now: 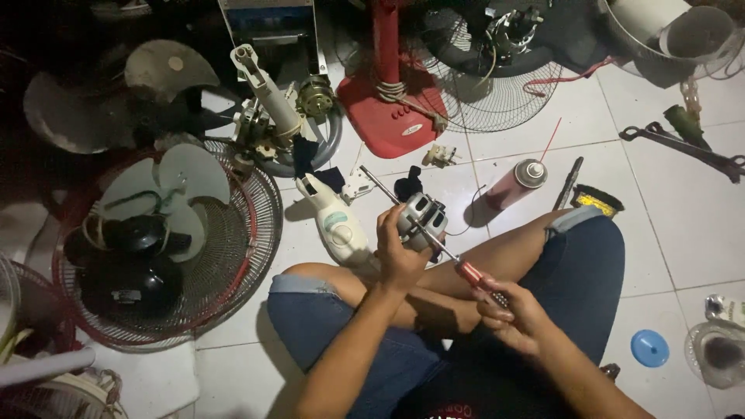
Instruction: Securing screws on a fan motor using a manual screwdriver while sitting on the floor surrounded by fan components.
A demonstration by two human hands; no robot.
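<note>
Two bare hands work over the person's crossed legs, near the middle of the scene. The left hand (pixel 397 250) is closed around a small fan motor (pixel 421 219), a pale metal body with dark openings in its casing, held just above the left knee and touching the white plastic housing (pixel 335 225) that lies slanted on the tiled floor (pixel 667 225) beside it. A long shaft juts from the motor toward the far left. The right hand (pixel 512 314) is wrapped around the red handle of a screwdriver (pixel 466 270), fingers curled, thumb along the grip; its thin metal blade runs up and left until the tip meets the motor's near side. Both forearms come in from the near edge, the left one steep, the right one angled from the lower right, resting over the denim shorts. On the floor just beyond the right knee lies a dark red spray can (pixel 514 183) on its side, well apart from the hands. A red fan base (pixel 386 109) stands farther back, and a wire fan guard (pixel 225 248) with a black motor inside lies to the left. A small blue lid (pixel 649 348) sits at the near right.
</note>
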